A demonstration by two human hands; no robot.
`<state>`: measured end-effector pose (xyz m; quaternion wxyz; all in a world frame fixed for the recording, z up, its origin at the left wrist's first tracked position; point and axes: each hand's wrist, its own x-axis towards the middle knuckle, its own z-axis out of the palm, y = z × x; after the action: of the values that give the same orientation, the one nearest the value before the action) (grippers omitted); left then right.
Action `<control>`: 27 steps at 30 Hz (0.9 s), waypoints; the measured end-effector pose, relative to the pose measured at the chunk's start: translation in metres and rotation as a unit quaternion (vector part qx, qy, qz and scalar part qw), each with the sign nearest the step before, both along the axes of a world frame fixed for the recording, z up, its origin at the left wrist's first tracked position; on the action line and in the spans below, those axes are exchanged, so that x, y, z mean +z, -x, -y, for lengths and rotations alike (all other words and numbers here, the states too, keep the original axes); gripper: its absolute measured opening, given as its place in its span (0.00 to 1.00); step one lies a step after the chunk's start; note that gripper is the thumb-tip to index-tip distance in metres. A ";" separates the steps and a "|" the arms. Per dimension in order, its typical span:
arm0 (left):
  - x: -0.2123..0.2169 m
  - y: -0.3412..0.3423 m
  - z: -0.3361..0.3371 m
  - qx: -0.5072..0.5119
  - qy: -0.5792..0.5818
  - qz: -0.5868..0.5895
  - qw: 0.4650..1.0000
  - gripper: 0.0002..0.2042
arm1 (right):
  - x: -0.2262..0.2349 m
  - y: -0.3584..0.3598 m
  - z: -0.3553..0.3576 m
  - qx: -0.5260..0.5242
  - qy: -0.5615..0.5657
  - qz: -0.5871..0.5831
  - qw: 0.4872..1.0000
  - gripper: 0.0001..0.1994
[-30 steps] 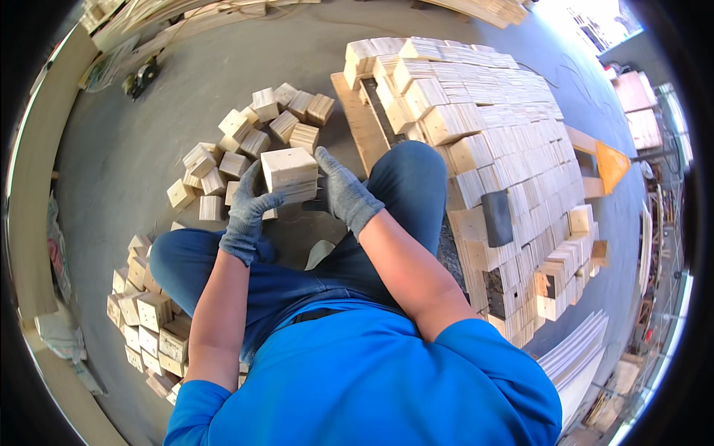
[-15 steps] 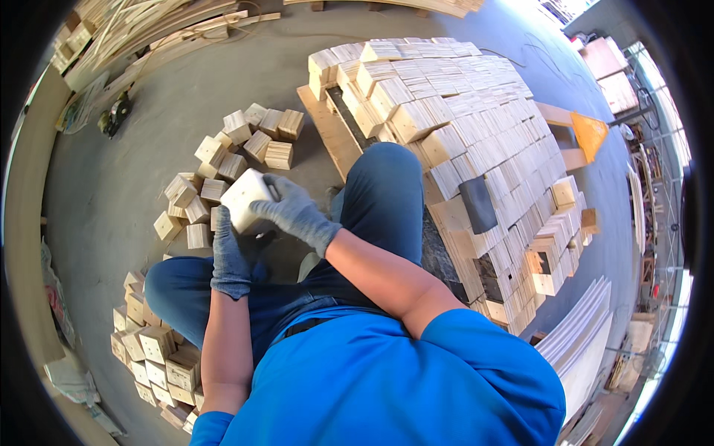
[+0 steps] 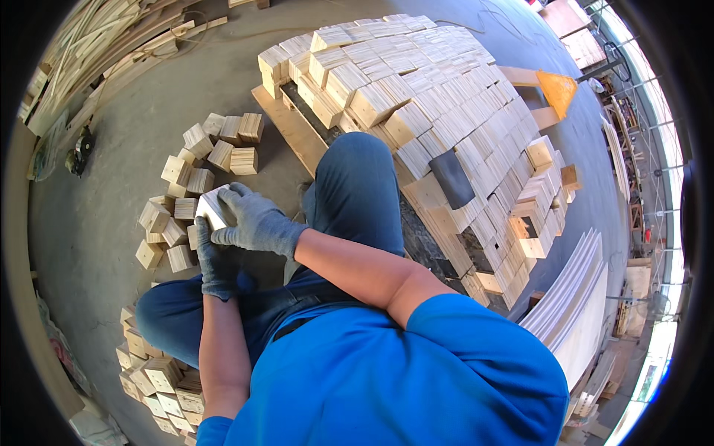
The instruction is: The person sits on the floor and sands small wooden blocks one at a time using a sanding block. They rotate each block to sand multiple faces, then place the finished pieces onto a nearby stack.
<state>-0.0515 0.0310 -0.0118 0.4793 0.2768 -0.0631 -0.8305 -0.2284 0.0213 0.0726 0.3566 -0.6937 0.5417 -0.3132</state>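
A large stack of cut wooden blocks [image 3: 431,97] on a pallet [image 3: 291,128] filled the concrete floor [image 3: 111,171] ahead of the seated person. To the left of that stack lay a loose heap of blocks [image 3: 195,186], and a second heap [image 3: 160,375] sat farther left, by the person's left knee. A dark pad [image 3: 451,178] rested on the stack's near edge. Just left of the stack, over the lap, both gloved hands gripped one pale wooden block [image 3: 210,206]: the right hand [image 3: 256,221] clamped across its top, the left hand [image 3: 213,260] closed beneath. Judging by this, the block was being turned for handling; setting it down seemingly called for a free spot among the heaps.
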 end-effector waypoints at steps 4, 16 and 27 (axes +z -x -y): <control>0.005 0.008 0.003 0.043 -0.043 0.080 0.995 0.32 | -0.003 0.049 0.017 -0.085 0.110 0.014 0.990 0.41; -0.004 -0.008 0.004 0.131 -0.068 0.026 0.989 0.27 | 0.043 0.349 -0.078 -0.370 -0.049 -0.421 0.827 0.53; -0.003 -0.009 0.001 0.129 -0.095 0.033 0.987 0.31 | -0.034 0.394 -0.146 -0.356 -0.043 -0.367 0.859 0.49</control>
<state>-0.0422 0.0297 -0.0153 0.5516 0.3541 0.0362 -0.7543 -0.6220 0.1674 0.0382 0.0261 -0.5024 0.8562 -0.1178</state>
